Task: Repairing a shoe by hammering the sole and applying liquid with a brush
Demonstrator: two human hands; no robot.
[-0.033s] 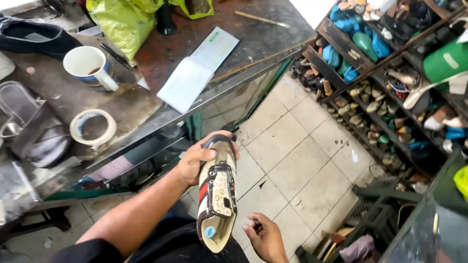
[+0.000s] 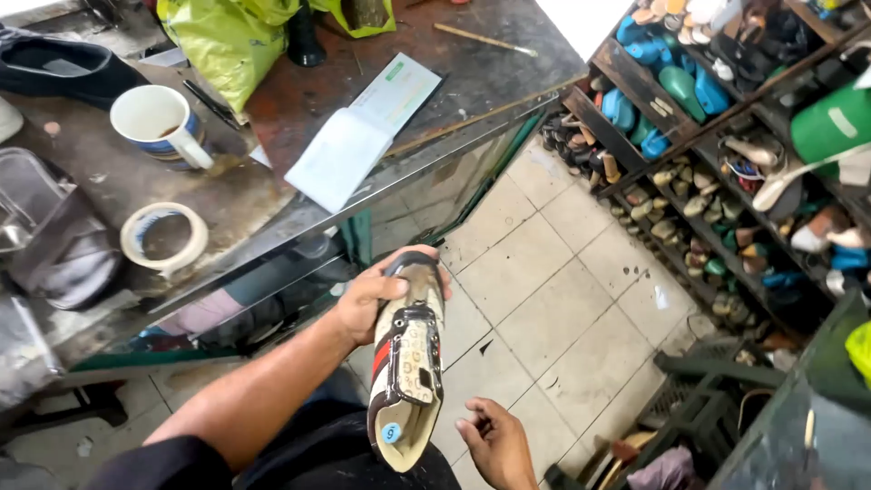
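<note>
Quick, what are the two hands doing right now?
Left hand: closed around the far end of the shoe, holding it up.
Right hand: holds nothing, fingers loosely curled, just beside the shoe's near end.

Right hand (image 2: 497, 443) cut off at bottom edge, wrist out of frame. Shoe (image 2: 407, 372) toe hidden under left hand (image 2: 376, 295). Small items on shelves (image 2: 689, 195) too small for me to identify. Black shoe (image 2: 54, 65) on counter (image 2: 272, 109) cropped at left edge.

One patterned beige shoe (image 2: 408, 381), and on the desk (image 2: 272, 109) beyond it one white ceramic mug (image 2: 156, 122), one masking-tape roll (image 2: 163, 238), one open white booklet (image 2: 363, 127).
</note>
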